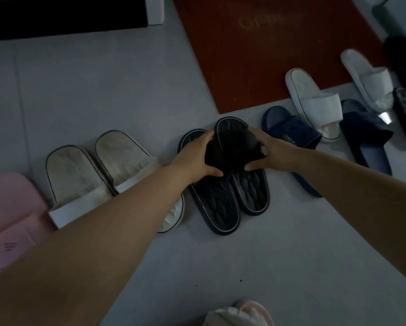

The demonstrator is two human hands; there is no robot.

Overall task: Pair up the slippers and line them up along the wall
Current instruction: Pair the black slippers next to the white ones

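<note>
my left hand (198, 156) and right hand (271, 154) are each curled round a strap of the black pair (214, 203), which sits side by side on the floor (291, 243) right next to the cream pair (72, 175). pretty sure i'm just squaring these two into the row. next job looks like the navy ones (298, 131) and white ones (319, 102) jumbled by the red mat (232, 67), they need matching up first.
</note>
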